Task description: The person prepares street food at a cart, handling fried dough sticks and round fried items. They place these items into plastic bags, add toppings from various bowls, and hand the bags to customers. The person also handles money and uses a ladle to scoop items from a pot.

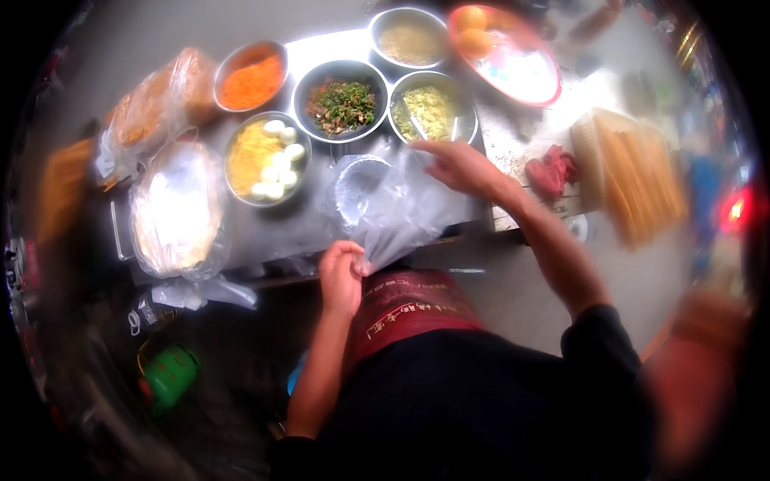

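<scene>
My left hand pinches the lower edge of a clear plastic bag at the front of the metal worktop. The bag's film spreads over and around a small round bowl. My right hand hovers at the bag's far right side, index finger stretched toward the rim of a metal bowl of pale green shredded vegetable. Whether its other fingers hold the film cannot be made out. A light-coloured utensil stands in that bowl. Just left of it is a bowl of chopped greens.
Around the worktop stand bowls of shredded carrot, peeled eggs with yellow shreds, and pale food. A bagged pale stack lies left. To the right are a red-rimmed basin, a red cloth and a basket of long sticks.
</scene>
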Motion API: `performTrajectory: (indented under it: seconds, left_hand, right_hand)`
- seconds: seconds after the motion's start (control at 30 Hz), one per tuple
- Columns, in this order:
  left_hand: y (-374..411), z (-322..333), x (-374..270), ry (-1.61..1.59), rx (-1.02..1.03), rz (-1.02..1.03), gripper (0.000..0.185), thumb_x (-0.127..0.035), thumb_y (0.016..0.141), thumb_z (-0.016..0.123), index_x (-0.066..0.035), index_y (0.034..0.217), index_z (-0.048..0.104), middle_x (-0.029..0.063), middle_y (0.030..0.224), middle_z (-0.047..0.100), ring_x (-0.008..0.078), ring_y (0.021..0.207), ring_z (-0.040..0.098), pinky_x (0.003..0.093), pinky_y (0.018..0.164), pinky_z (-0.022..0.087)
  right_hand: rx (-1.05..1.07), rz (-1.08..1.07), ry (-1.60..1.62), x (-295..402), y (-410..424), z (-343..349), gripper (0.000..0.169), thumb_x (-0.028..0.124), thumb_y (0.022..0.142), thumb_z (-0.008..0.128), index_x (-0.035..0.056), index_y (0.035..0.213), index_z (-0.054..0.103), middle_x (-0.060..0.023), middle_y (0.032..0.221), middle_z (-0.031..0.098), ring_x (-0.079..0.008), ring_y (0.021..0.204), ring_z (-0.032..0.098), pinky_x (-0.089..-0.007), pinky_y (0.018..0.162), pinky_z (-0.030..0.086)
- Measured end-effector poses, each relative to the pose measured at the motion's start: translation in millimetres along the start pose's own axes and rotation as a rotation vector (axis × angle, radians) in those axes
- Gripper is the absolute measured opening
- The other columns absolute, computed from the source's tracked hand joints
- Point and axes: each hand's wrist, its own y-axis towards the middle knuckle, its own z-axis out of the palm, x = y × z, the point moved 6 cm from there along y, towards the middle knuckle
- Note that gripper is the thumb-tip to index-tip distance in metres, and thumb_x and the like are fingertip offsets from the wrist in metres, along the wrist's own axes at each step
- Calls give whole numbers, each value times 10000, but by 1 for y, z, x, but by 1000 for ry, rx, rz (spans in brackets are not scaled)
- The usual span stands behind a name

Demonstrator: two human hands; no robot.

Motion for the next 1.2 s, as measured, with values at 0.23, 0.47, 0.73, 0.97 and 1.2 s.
performTrajectory:
  seconds: [0.23, 0.47, 0.73, 0.97, 1.2]
  left_hand:
    - [42, -34, -14, 329, -268, 99, 549, -10, 936, 360, -76, 1479, 404, -16, 767, 437, 69, 597, 406, 236, 505, 393]
    - [71, -53, 23, 238, -243, 92, 541, -142, 1010, 431, -64, 1529, 298, 117, 1325, 477, 196, 1104, 526, 323, 945, 444]
    - [89, -33, 19, 368, -125, 18, 594, -345, 973, 549, 30, 1417, 428, 160, 1384, 506, 237, 1287, 464, 344, 1073, 349]
    - [108, -43, 5, 107, -240, -342, 568, -468, 867, 630, -63, 1262, 580, 93, 1182, 617, 221, 1071, 594, 369, 868, 496]
    - [108, -41, 17, 21, -255, -407, 624, -516, 831, 670, -88, 1273, 562, 80, 1204, 603, 232, 1045, 597, 371, 861, 507]
  right_hand:
    - [370, -218, -221, 15, 108, 63, 754, 113, 790, 726, 211, 1464, 401, -220, 1066, 676, -382, 988, 653, -469, 881, 496]
    - [458, 121, -4, -45, 88, 120, 642, 213, 914, 641, 249, 1482, 344, -218, 1224, 627, -400, 1109, 614, -473, 951, 462]
    - [148, 521, 489, -72, 43, 140, 486, 245, 953, 614, 147, 1407, 473, -127, 1197, 642, -239, 1092, 615, -346, 920, 487]
    - [-168, 543, 1944, -73, -33, 172, 508, 259, 961, 624, 92, 1409, 450, -106, 1143, 613, -188, 921, 603, -322, 785, 509]
    - [-521, 812, 996, -110, -80, 171, 358, 19, 883, 626, 78, 1231, 565, -98, 1013, 615, -195, 833, 594, -319, 745, 502]
